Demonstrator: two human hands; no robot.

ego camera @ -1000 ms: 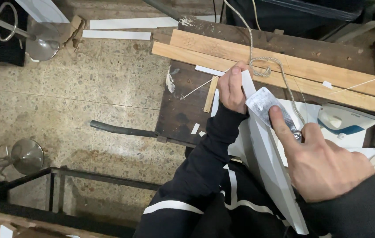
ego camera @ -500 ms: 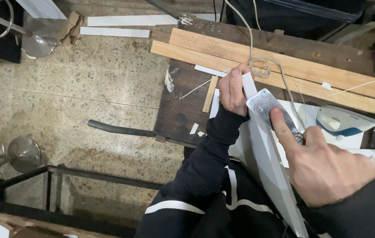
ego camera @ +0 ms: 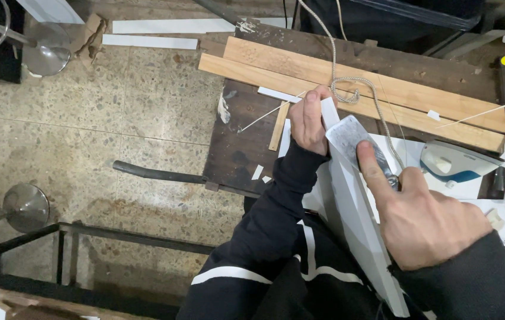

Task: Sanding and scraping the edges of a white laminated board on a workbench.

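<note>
Currently, a long white strip (ego camera: 359,231) is held slanting across a dark wooden workbench (ego camera: 246,148), running from the upper middle of the view down toward the person's lap. Its upper end is gripped by the left hand (ego camera: 310,121), whose fingers are curled closed around the strip's edge. A piece of pale grey sandpaper (ego camera: 347,135) is pressed flat against the strip's face just beside the left hand, and it is pinned there by the right hand (ego camera: 421,219), with the index finger stretched forward along the paper and the other fingers folded around what looks like a backing block, though that block is mostly hidden. Behind the hands, two pale wooden planks (ego camera: 353,83) are laid side by side along the bench, and a knotted cord (ego camera: 347,89) is draped over them. A white and blue iron (ego camera: 457,163) is seen resting on the bench to the right of the right hand.
</note>
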